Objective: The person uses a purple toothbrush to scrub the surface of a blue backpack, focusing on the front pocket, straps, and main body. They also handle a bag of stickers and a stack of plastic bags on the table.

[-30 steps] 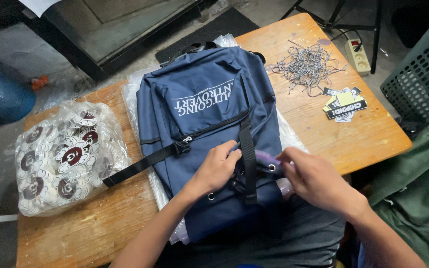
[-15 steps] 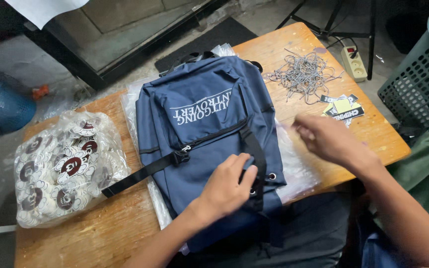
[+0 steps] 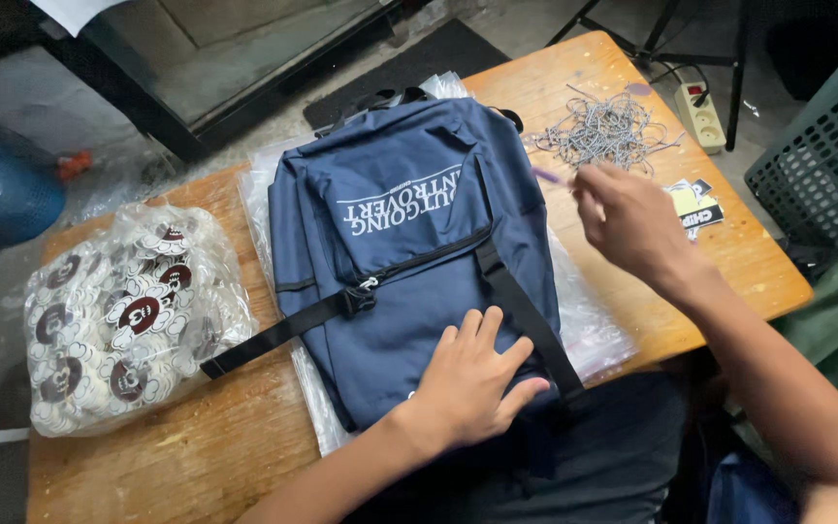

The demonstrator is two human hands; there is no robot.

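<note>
A navy blue backpack [image 3: 409, 262] with black straps and white lettering lies flat on a clear plastic sheet [image 3: 589, 325] on the wooden table [image 3: 196, 437]. My left hand [image 3: 472, 383] rests flat on the backpack's lower part, fingers spread, holding nothing. My right hand [image 3: 632, 218] hovers over the table just right of the backpack, fingers curled around a thin purple piece [image 3: 547, 177] that sticks out to the left. Just beyond that hand lies a tangled pile of grey loop strings [image 3: 608, 131].
A clear bag of round red-and-white badges [image 3: 118, 320] fills the table's left side. Small printed cards [image 3: 695, 204] lie near the right edge. Off the table are a power strip [image 3: 700, 116], a grey-green basket [image 3: 826, 165] and a blue bundle [image 3: 2, 189].
My right hand has left the backpack's lower strap and moved up and right, toward the string pile. My left hand stays pressed on the backpack, sliding slightly lower.
</note>
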